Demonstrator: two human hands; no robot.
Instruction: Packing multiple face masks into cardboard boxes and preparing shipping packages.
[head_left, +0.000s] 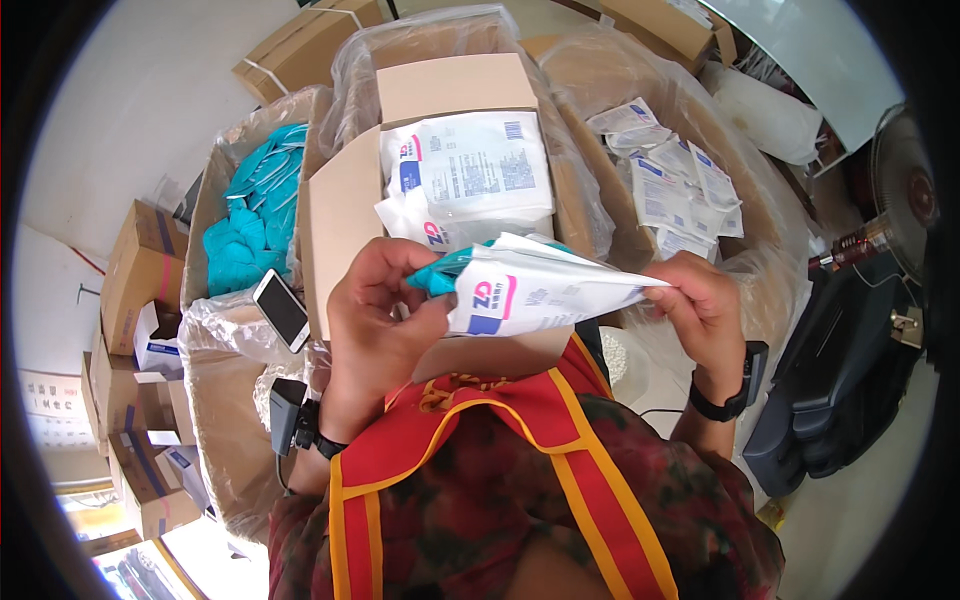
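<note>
A white printed packet (560, 293) is held sideways in front of my chest, its mouth facing left. My left hand (378, 300) is closed round a folded teal fabric piece (436, 277), which lies partly inside the packet's mouth. Its exact kind I cannot make out. My right hand (705, 305) pinches the packet's right corner between thumb and fingers. Just beyond my hands, an open cardboard box (345, 215) holds a stack of similar white packets (468, 160).
At the left, a plastic-lined carton holds teal folded pieces (262, 205); a phone (282, 310) lies at its near end. Another lined carton at the right holds loose white packets (680, 190). A fan (903, 175) stands far right, and cardboard boxes (140, 270) are stacked far left.
</note>
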